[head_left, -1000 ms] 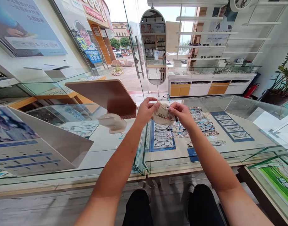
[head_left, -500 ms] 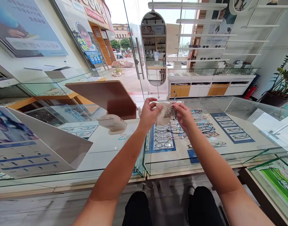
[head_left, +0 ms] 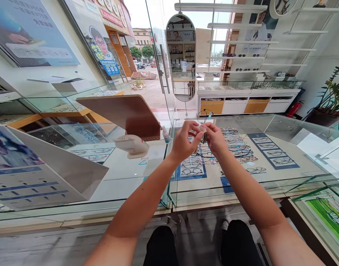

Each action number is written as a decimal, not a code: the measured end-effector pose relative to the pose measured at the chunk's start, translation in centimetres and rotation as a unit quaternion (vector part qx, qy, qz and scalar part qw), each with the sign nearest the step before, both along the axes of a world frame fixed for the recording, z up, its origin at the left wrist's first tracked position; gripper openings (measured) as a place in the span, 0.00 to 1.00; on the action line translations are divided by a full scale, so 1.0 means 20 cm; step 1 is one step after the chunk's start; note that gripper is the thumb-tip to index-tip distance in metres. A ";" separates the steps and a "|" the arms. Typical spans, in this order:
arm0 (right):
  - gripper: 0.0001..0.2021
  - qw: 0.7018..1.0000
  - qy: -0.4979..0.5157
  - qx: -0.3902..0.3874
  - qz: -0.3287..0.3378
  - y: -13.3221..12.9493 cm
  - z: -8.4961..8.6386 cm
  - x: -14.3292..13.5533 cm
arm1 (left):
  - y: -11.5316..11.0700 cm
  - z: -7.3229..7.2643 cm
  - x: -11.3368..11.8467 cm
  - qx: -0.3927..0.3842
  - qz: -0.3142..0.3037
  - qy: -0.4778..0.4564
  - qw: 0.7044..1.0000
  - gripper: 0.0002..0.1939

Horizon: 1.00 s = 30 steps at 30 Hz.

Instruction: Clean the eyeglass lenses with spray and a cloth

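A pair of thin, round-framed eyeglasses is held on end above the glass counter, one rim showing above my fingers. My right hand grips it with fingers closed. My left hand pinches a pale cleaning cloth, bunched around the lower lens between both hands. The fingers hide most of the cloth and that lens. Under my hands, inside the counter, rows of eyeglass frames lie beside a blue-edged display tray.
A tilted brown-backed mirror on a white base stands to the left. Beside it is a small spray bottle. A folded display card occupies the near left. The counter's glass edge runs across the front.
My left hand has moved right and the cloth, spread out before, is now bunched around the lower lens. Both hands have come together. The spray bottle is now uncovered.
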State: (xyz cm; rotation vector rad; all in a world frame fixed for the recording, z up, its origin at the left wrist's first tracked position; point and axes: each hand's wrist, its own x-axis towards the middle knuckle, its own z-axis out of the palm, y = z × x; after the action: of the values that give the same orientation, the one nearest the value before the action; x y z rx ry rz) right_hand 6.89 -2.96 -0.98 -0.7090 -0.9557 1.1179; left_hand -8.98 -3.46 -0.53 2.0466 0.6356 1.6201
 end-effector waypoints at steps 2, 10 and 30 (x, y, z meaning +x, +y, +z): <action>0.28 1.000 -0.003 -0.010 0.003 -0.01 0.00 0.00 | 0.00 -0.01 0.01 -0.012 -0.016 -0.003 1.000 0.13; 0.29 0.999 -0.010 0.003 0.034 -0.02 0.01 0.01 | 0.11 -0.05 0.00 -0.224 -0.075 -0.017 0.972 0.29; 0.30 0.997 -0.015 0.017 0.078 -0.02 0.01 0.00 | 0.04 -0.02 0.05 -0.281 -0.156 -0.037 0.946 0.37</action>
State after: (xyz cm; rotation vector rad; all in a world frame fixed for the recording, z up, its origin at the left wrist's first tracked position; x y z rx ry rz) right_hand 6.97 -3.40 -0.72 -0.6341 -1.0668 1.2276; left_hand -8.01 -2.71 -0.90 1.5648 0.6204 1.1569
